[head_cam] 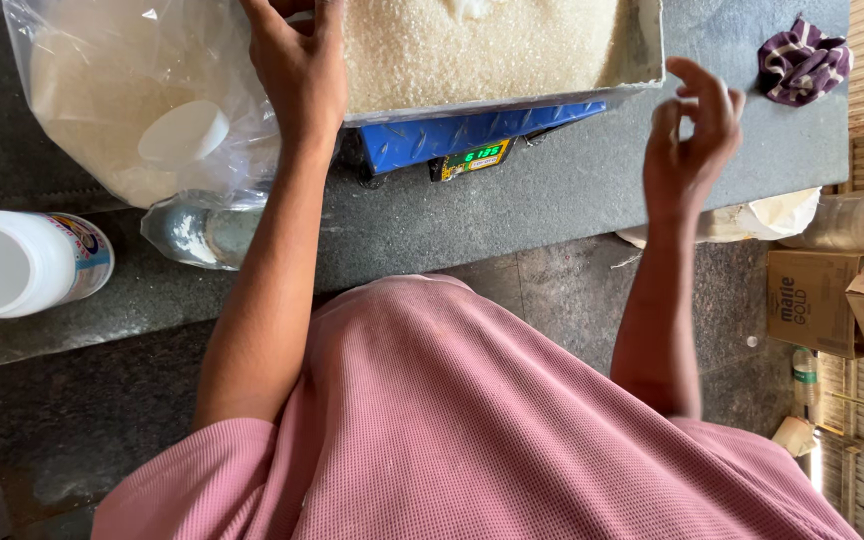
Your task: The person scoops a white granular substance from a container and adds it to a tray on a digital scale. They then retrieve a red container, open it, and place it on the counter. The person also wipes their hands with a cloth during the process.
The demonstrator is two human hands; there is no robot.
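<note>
At the far left, a white plastic jar (14, 265) lies on its side on the dark stone table (552, 190), its open mouth facing left. Just right of it sits a clear plastic bag (112, 110) full of white grain, with a small white cup (184, 133) resting inside. A second, smaller knotted bag (202, 232) lies at the table's edge below it.

The left hand (297, 70) rests flat, fingers spread and gripping nothing, on the near edge of the tray of white grain (482, 45). That tray sits on a blue weighing scale (472, 135) with a lit green display (482, 154), in the middle of the table.

The right hand (690, 135) hovers above the table, right of the scale and apart from the tray, fingers loosely curled and empty.

For a true reading, I judge the left hand should lift fully off the tray, since any pressure skews the weight. Grain is best added in small amounts, pausing for the display to settle.

Farther right lie a purple cloth (802, 60) and cardboard boxes (817, 300).
</note>
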